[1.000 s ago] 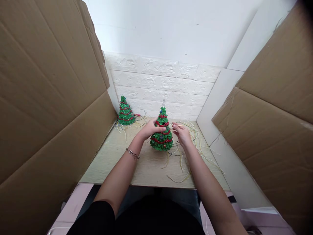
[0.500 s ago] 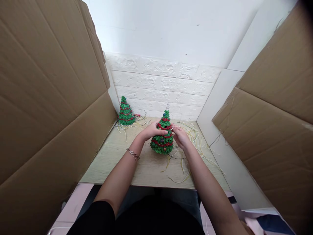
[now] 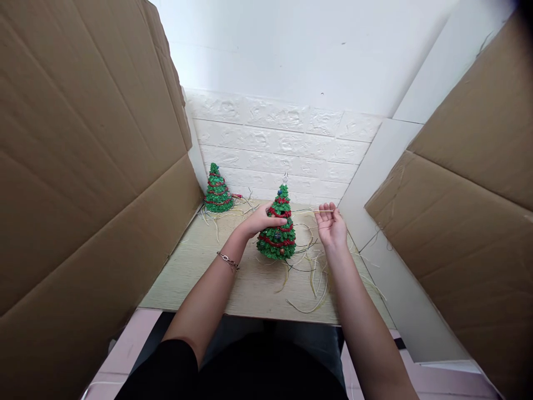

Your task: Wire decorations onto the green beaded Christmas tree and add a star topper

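Note:
A green tree figurine (image 3: 278,244) with red garlands and a clear tip stands upright near the middle of the wooden table. My left hand (image 3: 263,220) is closed round its left side, the thumb lying across its front. To the right of the tree, my right hand (image 3: 332,225) is palm up, with a thin pale yellow wire (image 3: 308,212) pinched between thumb and fingers. The wire is stretched from the tree's upper right side to those fingertips. Where it meets the tree is too small to make out.
A second green tree (image 3: 217,194) stands at the back left, with wires round its base. Loose white, yellow and black wires (image 3: 318,278) lie on the table (image 3: 200,278) at right. Cardboard panels (image 3: 95,139) rise on both sides, a white brick-patterned wall (image 3: 266,133) behind.
My right hand has moved right, away from the tree, drawing the wire out taut, and its palm has turned up. My left hand keeps its hold on the tree.

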A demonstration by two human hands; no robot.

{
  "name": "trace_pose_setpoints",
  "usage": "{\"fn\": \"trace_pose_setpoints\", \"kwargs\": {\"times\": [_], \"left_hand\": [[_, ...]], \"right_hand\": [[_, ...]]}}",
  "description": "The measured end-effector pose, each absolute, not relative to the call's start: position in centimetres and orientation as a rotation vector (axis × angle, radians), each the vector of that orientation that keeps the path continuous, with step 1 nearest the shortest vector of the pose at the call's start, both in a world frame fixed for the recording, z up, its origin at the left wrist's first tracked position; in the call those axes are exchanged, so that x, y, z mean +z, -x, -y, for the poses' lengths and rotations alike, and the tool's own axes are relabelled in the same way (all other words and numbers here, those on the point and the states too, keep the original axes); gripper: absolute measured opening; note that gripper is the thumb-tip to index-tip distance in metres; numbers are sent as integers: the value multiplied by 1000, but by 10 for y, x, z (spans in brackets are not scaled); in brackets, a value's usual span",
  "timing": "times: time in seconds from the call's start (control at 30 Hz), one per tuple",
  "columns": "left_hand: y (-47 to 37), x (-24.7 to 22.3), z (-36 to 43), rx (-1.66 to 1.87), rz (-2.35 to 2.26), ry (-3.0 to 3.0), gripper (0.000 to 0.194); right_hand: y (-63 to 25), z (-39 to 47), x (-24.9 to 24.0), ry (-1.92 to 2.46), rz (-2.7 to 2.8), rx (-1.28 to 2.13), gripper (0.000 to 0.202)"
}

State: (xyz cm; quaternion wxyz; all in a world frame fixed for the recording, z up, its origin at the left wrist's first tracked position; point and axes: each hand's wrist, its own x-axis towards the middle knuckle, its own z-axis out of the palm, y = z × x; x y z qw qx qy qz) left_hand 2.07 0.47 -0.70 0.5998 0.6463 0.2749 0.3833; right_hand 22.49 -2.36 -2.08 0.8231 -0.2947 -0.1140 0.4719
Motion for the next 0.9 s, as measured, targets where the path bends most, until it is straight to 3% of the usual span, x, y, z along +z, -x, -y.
{"fn": "trace_pose_setpoints", "kwargs": {"times": [0.13, 0.33, 0.53, 0.9], "left_hand": [[-22, -5, -4, 973, -647, -1440, 54], [-21, -8, -13, 1252, -714, -1328, 54], [-16, -13, -22, 1391, -793, -1327, 52], [-17, -12, -20, 1380, -803, -1327, 53]], "right_hand": [[-226, 28, -24, 736, 430, 471, 22], [-210, 36, -37, 1070, 1101, -153, 48], [-192, 40, -41, 1123, 1550, -195, 42], [-187, 44, -37, 1073, 1454, -111, 28]]}}
